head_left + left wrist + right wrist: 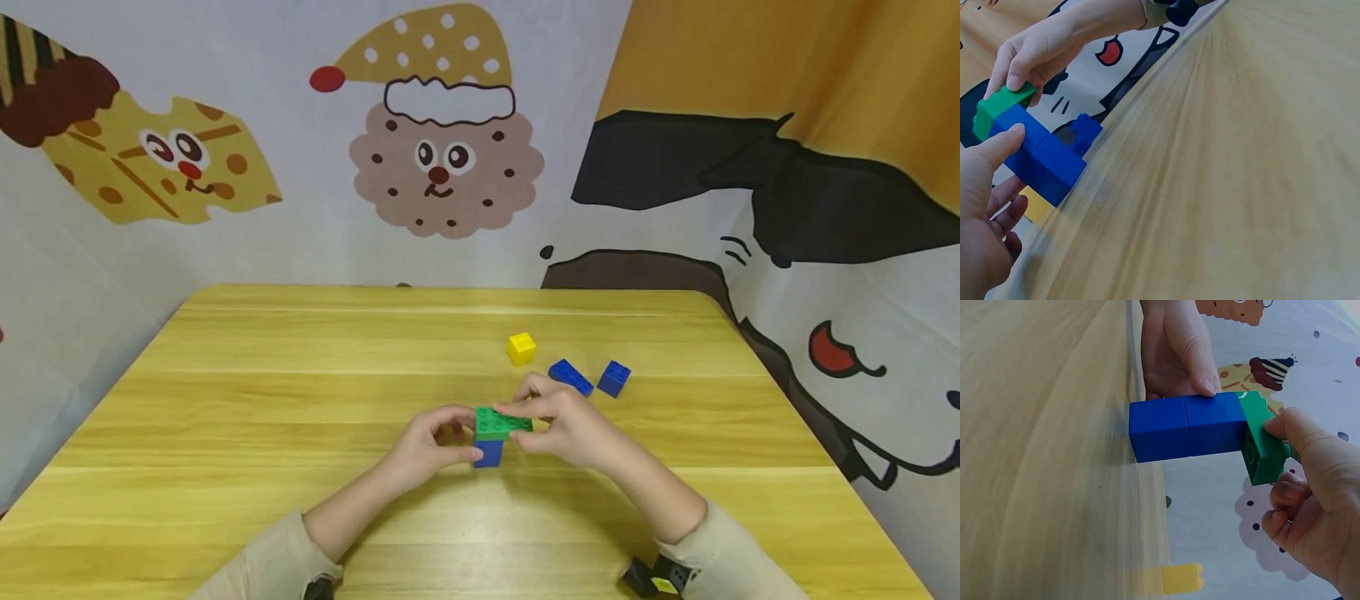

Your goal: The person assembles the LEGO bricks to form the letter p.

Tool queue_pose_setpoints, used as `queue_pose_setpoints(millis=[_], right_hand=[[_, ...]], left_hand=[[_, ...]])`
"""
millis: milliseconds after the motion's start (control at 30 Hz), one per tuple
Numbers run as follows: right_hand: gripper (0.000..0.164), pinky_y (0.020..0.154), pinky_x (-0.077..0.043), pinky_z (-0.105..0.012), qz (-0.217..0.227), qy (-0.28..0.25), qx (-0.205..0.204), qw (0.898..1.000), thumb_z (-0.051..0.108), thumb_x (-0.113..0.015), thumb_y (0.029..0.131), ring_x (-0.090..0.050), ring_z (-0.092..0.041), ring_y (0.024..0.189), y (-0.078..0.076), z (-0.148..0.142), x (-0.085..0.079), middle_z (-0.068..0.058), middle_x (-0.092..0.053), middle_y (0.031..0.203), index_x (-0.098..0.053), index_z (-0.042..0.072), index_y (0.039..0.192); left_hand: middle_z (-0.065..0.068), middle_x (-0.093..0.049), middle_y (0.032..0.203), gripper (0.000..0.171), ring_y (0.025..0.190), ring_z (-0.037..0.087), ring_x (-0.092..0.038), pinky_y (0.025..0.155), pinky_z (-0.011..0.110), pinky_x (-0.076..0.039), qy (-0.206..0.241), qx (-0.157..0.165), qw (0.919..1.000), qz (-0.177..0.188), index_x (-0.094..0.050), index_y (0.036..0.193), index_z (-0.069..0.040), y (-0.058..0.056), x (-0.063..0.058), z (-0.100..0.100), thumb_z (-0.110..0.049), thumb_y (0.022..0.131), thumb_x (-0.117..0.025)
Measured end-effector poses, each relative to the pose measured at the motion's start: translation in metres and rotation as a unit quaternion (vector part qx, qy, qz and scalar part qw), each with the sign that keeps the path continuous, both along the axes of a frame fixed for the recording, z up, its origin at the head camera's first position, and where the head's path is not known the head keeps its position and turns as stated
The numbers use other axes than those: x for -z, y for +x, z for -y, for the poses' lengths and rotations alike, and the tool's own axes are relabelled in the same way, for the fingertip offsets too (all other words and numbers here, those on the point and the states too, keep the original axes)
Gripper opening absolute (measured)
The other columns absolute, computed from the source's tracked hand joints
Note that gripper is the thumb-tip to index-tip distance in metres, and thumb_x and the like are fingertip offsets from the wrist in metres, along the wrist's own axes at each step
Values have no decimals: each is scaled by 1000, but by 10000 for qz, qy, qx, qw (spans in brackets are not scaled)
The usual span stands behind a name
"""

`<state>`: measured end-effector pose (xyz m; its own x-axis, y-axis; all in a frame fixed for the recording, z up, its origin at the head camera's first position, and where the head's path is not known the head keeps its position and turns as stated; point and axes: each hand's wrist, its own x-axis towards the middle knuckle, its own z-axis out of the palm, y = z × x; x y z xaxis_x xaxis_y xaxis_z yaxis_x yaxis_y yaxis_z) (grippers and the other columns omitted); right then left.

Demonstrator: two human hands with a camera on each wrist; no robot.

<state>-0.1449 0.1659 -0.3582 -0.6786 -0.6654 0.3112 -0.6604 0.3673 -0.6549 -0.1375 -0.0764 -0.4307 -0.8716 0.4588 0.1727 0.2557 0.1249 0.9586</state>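
A stack of two blue toy building bricks [1159, 430] stands on the table, one on top of the other. Across its top lies a longer green brick [492, 423], overhanging to the right, its hollow underside partly visible in the right wrist view. My left hand [422, 452] pinches the blue stack, thumb on the upper blue brick [1022, 125], other fingers behind it. From the right, my right hand [566, 423] pinches the overhanging end of the green brick between thumb and fingers. In the head view the blue stack is mostly hidden beneath the green brick.
Beyond the hands lie a yellow brick [522, 349], a long blue brick [568, 377] and a small blue brick [614, 380]. The wooden table [315, 350] ends at a cartoon-patterned cloth [300, 250] at the back. A dark device is strapped at each wrist.
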Motion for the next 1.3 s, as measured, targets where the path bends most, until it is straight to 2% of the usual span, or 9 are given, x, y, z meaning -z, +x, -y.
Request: queue_pose_setpoints(millis=[167,400,633,933,1100,1300], right_hand=[[35,48,-34,-20,-43,151,74,9998,3,-73,80,-40,-16,62,0,2,-1,6,-53,93,-69,5,115],[35,48,-36,-20,29,136,128,9998,3,-73,81,-44,-25,64,3,2,1,6,-51,92,-69,6,116],[36,48,-33,-20,43,6,113,9999,2,-74,80,-37,-10,60,3,0,2,6,-53,92,-70,7,115],[36,50,-40,-21,-224,246,347,9988,13,-75,83,-44,-6,60,5,-4,4,7,-59,104,-69,14,119],[37,53,-43,-24,-145,92,492,9986,19,-76,84,-49,-10,66,7,-9,6,8,-60,111,-68,16,120],[38,51,-40,-25,-180,-184,655,9975,19,-76,83,-47,-13,68,7,-20,8,7,-61,113,-68,20,120]], left_hand=[[0,-67,104,36,93,28,-55,75,32,-42,-41,-48,10000,49,-67,115,-13,0,-1,1,-16,81,-78],[-2,-67,104,36,92,28,-55,73,31,-42,-63,-61,9999,104,-67,114,-14,1,-2,0,-17,80,-79],[-2,-66,103,35,91,27,-54,72,31,-42,-62,-11,9999,107,-67,114,-15,0,0,1,-18,81,-78],[-2,-66,104,36,92,26,-55,73,31,-44,-25,7,9999,115,-67,115,-14,0,0,1,-18,81,-78],[0,-66,104,36,92,27,-55,73,30,-44,4,7,10000,47,-67,115,-12,0,1,1,-16,81,-78],[-1,-66,103,36,91,26,-54,71,29,-43,5,-26,10000,90,-67,115,-13,0,1,0,-17,81,-78]])
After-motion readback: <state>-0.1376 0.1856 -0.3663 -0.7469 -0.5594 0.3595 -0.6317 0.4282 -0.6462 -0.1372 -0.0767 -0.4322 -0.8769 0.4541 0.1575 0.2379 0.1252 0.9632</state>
